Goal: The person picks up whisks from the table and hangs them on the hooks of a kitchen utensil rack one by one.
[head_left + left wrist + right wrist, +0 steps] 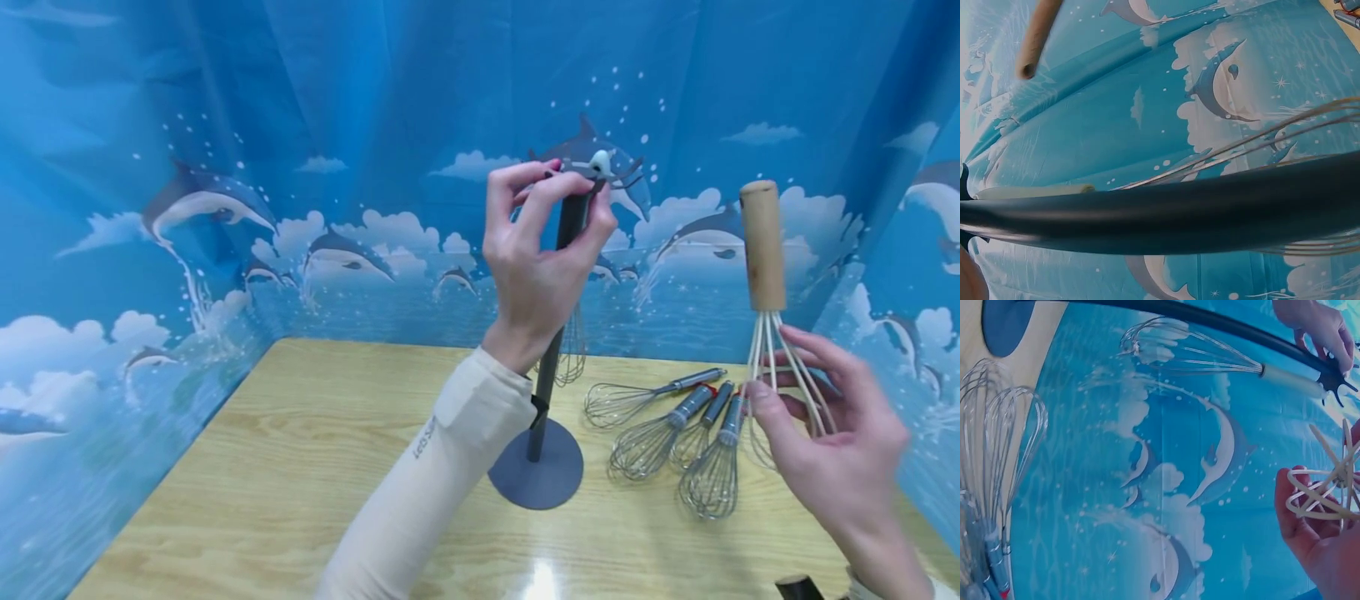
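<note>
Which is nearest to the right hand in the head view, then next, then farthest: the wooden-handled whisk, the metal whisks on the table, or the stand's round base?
1. Wooden-handled whisk: held in the right hand.
2. Metal whisks: lying just left of it.
3. Stand's round base: farther left, at table centre.

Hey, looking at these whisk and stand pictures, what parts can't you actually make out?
- How the hanging whisk hooks onto the stand: in the head view the left hand covers the top.
- Left hand in the left wrist view: almost entirely off the edge; the stand's pole fills the frame.
- Wooden-handled whisk: the right hand covers its lower wires.
- Whisks on the table: cut off at the left edge of the right wrist view.
</note>
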{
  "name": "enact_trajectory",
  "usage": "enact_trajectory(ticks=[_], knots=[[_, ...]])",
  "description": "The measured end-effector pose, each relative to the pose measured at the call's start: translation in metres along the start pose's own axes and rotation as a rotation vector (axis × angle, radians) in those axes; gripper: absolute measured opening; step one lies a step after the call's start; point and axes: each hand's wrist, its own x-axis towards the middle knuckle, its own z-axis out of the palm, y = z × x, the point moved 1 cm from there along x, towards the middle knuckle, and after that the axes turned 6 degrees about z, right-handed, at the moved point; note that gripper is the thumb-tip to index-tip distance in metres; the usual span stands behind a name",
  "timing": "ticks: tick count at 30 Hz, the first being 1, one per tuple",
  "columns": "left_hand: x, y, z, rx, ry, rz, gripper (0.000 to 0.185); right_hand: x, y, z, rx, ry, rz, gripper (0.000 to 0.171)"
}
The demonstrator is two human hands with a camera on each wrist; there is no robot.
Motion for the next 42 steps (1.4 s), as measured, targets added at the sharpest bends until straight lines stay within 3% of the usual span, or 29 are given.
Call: enact_trajectory(ticks=[10,23,42], knots=[[0.0,0.0,0.001,0.015,-0.014,-0.012,0.016,0.007,-0.009,0.022,0.204,-0.008,-0.091,0.056],[0.0,0.0,0.002,0.04,-0.014,-0.009,0.015,0.02,-0.018,0.04,0.096,-0.01,-0.106,0.055],[-0.002,0.001,0.002,0.047,-0.032,-0.035,0.016,0.034,-0.018,0.056,0.091,-0.079,-0.113,0.053]])
